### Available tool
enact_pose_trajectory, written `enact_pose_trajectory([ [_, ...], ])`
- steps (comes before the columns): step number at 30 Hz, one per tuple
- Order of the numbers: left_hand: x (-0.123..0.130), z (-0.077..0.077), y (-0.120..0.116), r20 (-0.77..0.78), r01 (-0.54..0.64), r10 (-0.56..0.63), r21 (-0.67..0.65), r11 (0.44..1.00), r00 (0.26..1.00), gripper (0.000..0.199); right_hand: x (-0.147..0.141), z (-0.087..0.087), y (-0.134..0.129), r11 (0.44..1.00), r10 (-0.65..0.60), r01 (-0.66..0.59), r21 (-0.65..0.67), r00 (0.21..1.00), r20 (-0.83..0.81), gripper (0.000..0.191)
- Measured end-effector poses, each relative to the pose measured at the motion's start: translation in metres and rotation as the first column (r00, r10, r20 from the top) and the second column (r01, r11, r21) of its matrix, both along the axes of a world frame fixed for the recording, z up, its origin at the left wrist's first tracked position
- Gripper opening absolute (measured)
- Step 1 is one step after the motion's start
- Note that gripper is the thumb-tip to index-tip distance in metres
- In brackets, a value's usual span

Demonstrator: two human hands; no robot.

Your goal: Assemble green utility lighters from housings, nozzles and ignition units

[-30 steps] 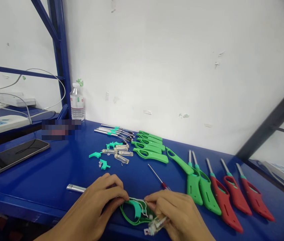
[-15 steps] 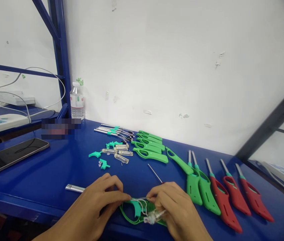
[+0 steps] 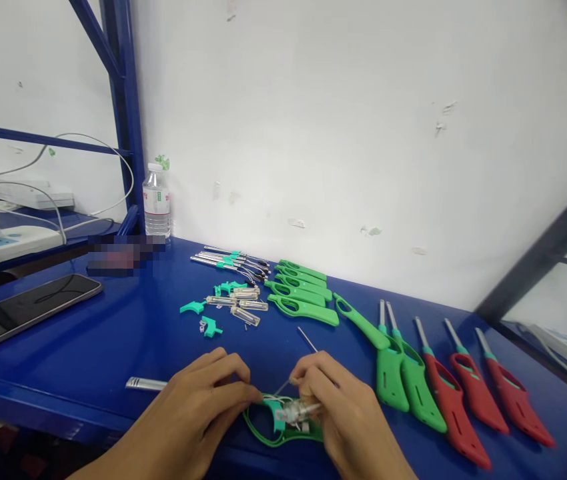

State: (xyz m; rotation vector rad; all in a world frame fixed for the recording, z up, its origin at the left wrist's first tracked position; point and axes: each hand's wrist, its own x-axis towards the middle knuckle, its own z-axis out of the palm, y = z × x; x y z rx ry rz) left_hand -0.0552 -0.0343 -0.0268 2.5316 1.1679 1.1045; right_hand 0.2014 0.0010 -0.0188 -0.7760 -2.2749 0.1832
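Observation:
At the table's front edge lies an open green lighter shell (image 3: 268, 441) with a teal trigger (image 3: 277, 415) and thin wires in it. My left hand (image 3: 213, 400) is closed at the shell's left end, its fingertips pinching by the trigger; a silver metal tube (image 3: 146, 384) sticks out to its left. My right hand (image 3: 336, 400) is closed around a clear fuel tank (image 3: 296, 412), held over the shell beside the trigger. A thin wire runs to its fingertips. Behind it a thin metal rod (image 3: 307, 339) points away, its near end hidden.
Green shell halves (image 3: 303, 310), clear tanks (image 3: 249, 305), teal triggers (image 3: 210, 327) and metal tubes (image 3: 218, 260) lie farther back. Finished-looking green lighters (image 3: 391, 380) and red lighters (image 3: 456, 420) are at right. A phone (image 3: 28, 310) and water bottle (image 3: 156, 203) stand out at left.
The clear tank in my right hand has moved up and left, closer to the trigger. My left hand stays nearly in place. The view has shifted slightly.

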Motion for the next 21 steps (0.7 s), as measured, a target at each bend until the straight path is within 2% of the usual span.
enact_pose_trajectory([
  [4,0.002,0.006,-0.003,-0.023,0.002,-0.002,-0.011,1.0,1.0,0.034,-0.009,0.001,-0.001,0.996,0.027,-0.034,-0.084,0.996,-0.084,0.039],
  [7,0.002,0.009,-0.004,-0.014,0.008,-0.009,-0.035,0.999,1.0,0.032,-0.015,0.01,-0.002,0.998,0.046,-0.053,-0.041,0.987,-0.156,0.035],
  [10,0.002,0.008,-0.005,-0.008,0.008,-0.009,-0.073,0.997,1.0,0.033,-0.018,0.018,-0.002,0.999,0.034,-0.034,0.003,0.987,-0.158,0.031],
  [15,0.001,0.007,-0.004,-0.004,0.013,-0.013,-0.104,0.994,1.0,0.033,-0.022,0.021,-0.003,1.0,0.002,0.003,0.026,0.981,-0.195,0.031],
  [21,0.001,0.009,-0.005,-0.015,0.019,-0.021,-0.11,0.994,1.0,0.033,-0.02,0.016,-0.003,0.995,-0.023,0.008,-0.097,0.987,-0.161,0.031],
])
